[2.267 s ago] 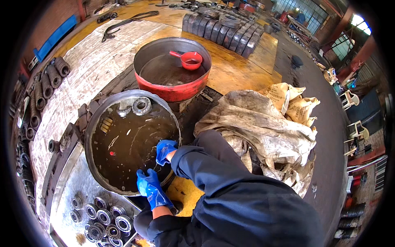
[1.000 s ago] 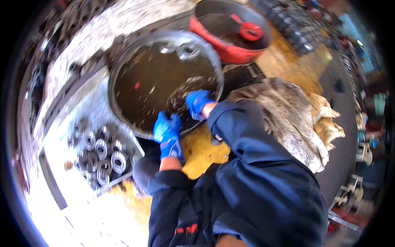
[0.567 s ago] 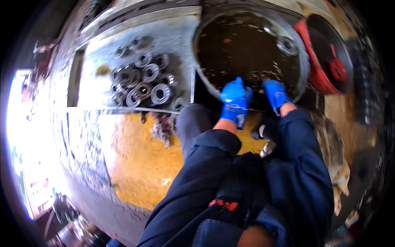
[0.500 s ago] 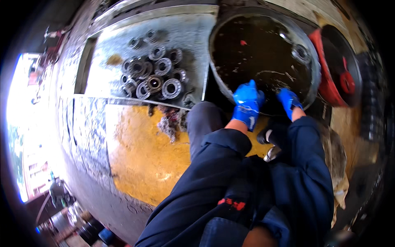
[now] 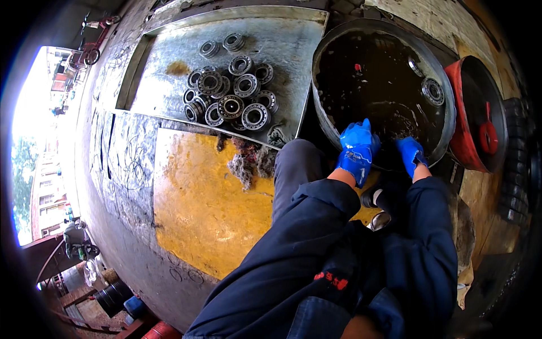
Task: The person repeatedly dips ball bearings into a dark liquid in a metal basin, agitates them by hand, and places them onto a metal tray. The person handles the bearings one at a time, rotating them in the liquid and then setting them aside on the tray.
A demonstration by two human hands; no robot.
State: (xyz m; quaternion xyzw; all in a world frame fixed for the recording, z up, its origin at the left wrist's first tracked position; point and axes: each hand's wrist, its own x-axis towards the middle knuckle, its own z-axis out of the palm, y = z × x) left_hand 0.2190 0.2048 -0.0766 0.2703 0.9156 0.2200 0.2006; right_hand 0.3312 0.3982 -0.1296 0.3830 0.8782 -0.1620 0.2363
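Both my hands wear blue gloves and reach over the near side of a round metal tub (image 5: 442,70) of dark, oily liquid. My left hand (image 5: 358,151) is closed, with its fingers curled and the thumb side up. To its right, my right hand (image 5: 411,155) dips its pressed-together fingertips toward the liquid. Whatever the two hands grip is hidden by the gloves and the dark liquid. Ripples show just beyond the right hand. Against the tub's far right wall sits a ball bearing (image 5: 433,91), with a second metal ring (image 5: 415,66) tilted above it. A small red object (image 5: 358,69) shows in the liquid.
Left of the tub, a shallow metal tray (image 5: 164,96) carries several bearings (image 5: 247,86) in a heap. Fibrous rags (image 5: 243,169) lie on the yellow floor patch (image 5: 209,209) at the tray's near edge. A red basin (image 5: 464,121) with a red item inside stands right of the tub.
The whole view has shifted, so tub, tray and hands appear farther right. Both hands stay at the tub's near side, with little change in their pose.
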